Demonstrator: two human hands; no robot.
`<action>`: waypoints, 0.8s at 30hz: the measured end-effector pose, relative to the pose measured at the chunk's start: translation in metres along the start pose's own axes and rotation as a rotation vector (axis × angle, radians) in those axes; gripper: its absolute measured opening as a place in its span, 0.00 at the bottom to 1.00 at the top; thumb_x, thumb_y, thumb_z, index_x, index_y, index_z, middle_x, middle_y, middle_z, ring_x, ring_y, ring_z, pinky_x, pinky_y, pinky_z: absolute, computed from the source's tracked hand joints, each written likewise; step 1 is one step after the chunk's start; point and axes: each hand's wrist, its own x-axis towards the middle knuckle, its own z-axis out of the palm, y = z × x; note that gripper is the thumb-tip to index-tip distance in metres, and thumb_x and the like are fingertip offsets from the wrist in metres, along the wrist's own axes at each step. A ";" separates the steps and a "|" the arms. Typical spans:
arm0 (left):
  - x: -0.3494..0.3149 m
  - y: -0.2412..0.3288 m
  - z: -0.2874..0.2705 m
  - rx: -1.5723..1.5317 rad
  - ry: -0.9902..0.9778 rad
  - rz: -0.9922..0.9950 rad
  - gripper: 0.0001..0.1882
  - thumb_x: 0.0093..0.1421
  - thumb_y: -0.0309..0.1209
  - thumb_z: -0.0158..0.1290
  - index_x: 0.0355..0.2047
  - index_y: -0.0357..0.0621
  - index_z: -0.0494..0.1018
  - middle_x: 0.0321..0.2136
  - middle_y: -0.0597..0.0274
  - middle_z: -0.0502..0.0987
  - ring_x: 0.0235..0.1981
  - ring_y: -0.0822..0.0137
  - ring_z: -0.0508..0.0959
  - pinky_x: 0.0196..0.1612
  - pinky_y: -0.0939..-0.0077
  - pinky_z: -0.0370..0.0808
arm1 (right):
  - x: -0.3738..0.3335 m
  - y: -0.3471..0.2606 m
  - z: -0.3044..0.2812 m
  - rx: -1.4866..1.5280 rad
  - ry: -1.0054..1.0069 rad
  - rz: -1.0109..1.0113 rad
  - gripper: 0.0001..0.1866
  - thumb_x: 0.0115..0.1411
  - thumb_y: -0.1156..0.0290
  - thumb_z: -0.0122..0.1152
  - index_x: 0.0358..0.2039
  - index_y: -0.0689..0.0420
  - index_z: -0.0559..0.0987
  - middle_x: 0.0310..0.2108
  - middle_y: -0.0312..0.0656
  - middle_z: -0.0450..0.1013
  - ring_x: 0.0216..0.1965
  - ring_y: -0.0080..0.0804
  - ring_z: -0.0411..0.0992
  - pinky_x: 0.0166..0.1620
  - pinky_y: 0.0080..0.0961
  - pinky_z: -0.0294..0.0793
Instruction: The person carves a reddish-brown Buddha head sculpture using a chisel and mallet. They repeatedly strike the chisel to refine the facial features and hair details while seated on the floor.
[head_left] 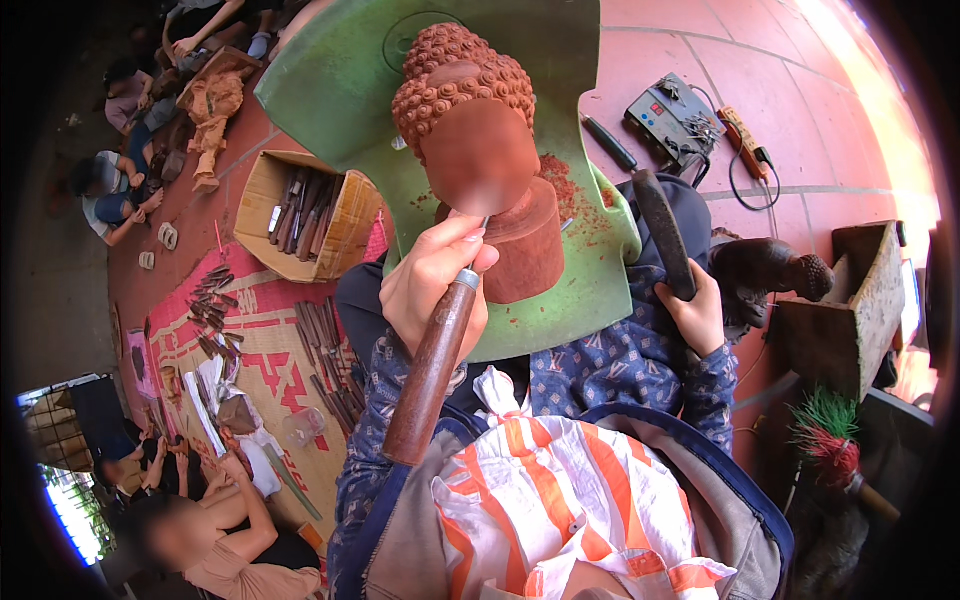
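Tiled floor — left hand curled round chisel.

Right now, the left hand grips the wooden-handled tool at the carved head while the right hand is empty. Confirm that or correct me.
One thing is wrong: the right hand is not empty. The head view shows it gripping one end of a long dark bar. The left hand does grip the wooden-handled tool at the carved head.

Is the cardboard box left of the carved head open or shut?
The cardboard box is open: dark-handled tools show inside, with nothing closed over them.
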 end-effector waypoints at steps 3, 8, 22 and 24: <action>0.000 0.001 0.001 0.003 -0.013 0.099 0.18 0.46 0.08 0.55 0.36 0.33 0.65 0.38 0.39 0.78 0.41 0.48 0.82 0.43 0.67 0.82 | 0.001 0.001 0.000 -0.009 -0.005 0.004 0.15 0.48 0.72 0.65 0.35 0.66 0.75 0.23 0.49 0.73 0.25 0.34 0.73 0.34 0.28 0.70; -0.011 -0.002 -0.002 -0.015 0.013 0.039 0.13 0.52 0.15 0.54 0.37 0.35 0.64 0.39 0.39 0.78 0.41 0.48 0.81 0.45 0.64 0.80 | 0.002 0.000 0.000 -0.032 -0.008 0.004 0.15 0.48 0.71 0.65 0.34 0.65 0.75 0.23 0.50 0.73 0.25 0.37 0.73 0.33 0.29 0.70; -0.005 0.001 0.000 0.023 0.028 -0.036 0.09 0.64 0.29 0.52 0.38 0.39 0.63 0.40 0.38 0.78 0.43 0.51 0.81 0.45 0.64 0.78 | 0.003 0.003 0.001 -0.032 -0.013 -0.017 0.15 0.48 0.72 0.65 0.34 0.65 0.76 0.24 0.50 0.74 0.27 0.40 0.75 0.34 0.30 0.71; -0.004 0.001 0.005 -0.003 0.023 -0.035 0.09 0.63 0.28 0.53 0.38 0.39 0.63 0.40 0.39 0.78 0.43 0.51 0.81 0.44 0.65 0.78 | 0.003 0.004 0.001 -0.030 -0.009 -0.018 0.15 0.48 0.72 0.66 0.34 0.65 0.76 0.24 0.50 0.74 0.27 0.41 0.75 0.34 0.30 0.71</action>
